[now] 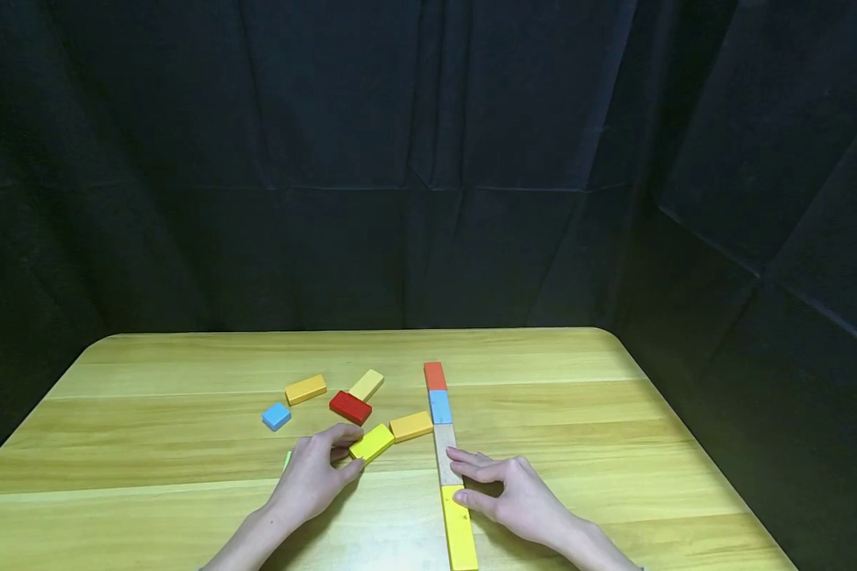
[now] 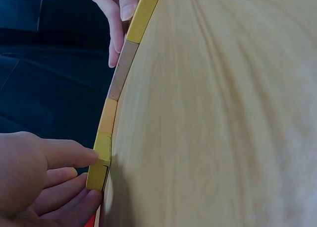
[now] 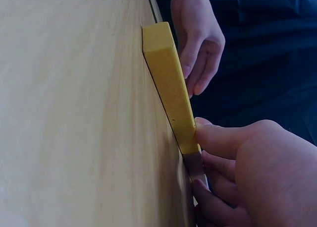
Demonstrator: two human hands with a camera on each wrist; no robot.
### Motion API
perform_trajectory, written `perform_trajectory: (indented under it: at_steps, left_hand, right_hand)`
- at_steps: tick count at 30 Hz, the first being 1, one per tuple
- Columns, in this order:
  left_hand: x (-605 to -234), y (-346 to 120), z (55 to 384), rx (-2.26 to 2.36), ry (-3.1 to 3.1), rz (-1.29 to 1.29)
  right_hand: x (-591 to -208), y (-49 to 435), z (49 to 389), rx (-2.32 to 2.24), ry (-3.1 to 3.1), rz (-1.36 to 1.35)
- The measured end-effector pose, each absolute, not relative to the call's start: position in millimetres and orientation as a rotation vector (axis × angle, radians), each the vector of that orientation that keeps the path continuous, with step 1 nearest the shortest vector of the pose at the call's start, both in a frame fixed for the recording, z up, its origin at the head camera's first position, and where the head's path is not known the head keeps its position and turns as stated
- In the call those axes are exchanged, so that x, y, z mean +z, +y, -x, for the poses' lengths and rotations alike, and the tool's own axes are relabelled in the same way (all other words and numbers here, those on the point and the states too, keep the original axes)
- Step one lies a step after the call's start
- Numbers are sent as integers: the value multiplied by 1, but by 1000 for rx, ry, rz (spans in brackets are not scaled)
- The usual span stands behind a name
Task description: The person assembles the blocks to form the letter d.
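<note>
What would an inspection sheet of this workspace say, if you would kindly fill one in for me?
Surface: wood-grain table.
Job's things: a row of red-orange block, blue row block, pale wood block and long yellow block; orange branch block and short yellow block run off its left side.
Clutter: loose orange block, loose blue block, dark red block, pale yellow block; a green piece, mostly hidden by the left hand.
Grippers: left hand pinches the short yellow block; right hand touches the pale wood block and long yellow block.
Cables: nothing seen.
Surroundings: dark cloth behind the table and at its sides.
</note>
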State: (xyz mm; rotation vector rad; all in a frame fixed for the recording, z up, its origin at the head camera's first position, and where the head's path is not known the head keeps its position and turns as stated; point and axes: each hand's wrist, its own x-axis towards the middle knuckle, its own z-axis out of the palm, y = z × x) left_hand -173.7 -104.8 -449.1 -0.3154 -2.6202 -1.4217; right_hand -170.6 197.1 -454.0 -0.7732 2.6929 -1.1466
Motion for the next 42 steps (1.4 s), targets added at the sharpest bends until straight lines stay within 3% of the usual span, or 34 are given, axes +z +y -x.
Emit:
perform_trajectory:
  at_steps: [27,42]
  left_hand:
    - [-448,-107,174,-1444,-2640,313]
    - [-435,-131,185,-1346,-2624,230]
  right_hand:
    - [-455,197,170,-1167,2706,794]
    - [-455,198,170,-1147,2694,773]
